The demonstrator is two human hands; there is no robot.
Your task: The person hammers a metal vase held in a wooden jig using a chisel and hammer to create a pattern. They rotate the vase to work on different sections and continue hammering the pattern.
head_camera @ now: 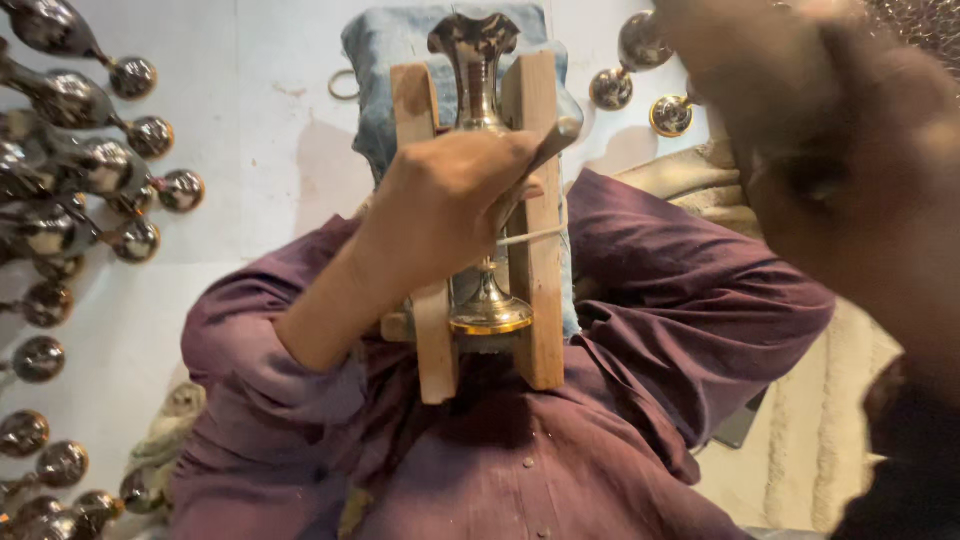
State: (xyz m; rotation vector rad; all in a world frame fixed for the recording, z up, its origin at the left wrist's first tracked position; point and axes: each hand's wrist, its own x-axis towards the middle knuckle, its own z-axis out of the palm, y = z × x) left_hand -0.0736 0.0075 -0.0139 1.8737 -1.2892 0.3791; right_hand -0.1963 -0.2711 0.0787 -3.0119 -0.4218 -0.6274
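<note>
Slender polished brass vase (476, 70): silvery-gold with dark reflections, its base ringed in brighter gold. Pale tan wooden clamp frame (535, 200): plain, unpainted grain. Folded cloth pad (385, 60): faded blue. Loose garment (640, 300): plain deep purple. Rows of brass vases (70, 190): dark, glossy.

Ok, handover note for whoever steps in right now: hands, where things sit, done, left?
Left hand: fingers closed on a metal tool, pressed to the middle of the brass vase.
Right hand: raised close to the camera and blurred; grip cannot be told.
Vase lies between the two slats of the wooden jig, on a blue cloth pad over the lap.
Done: vase seated in the jig, tool placed.
Left: work on the vase body; its progress is hidden under the hand.
Other brass pieces lie on the floor to the left.
</note>
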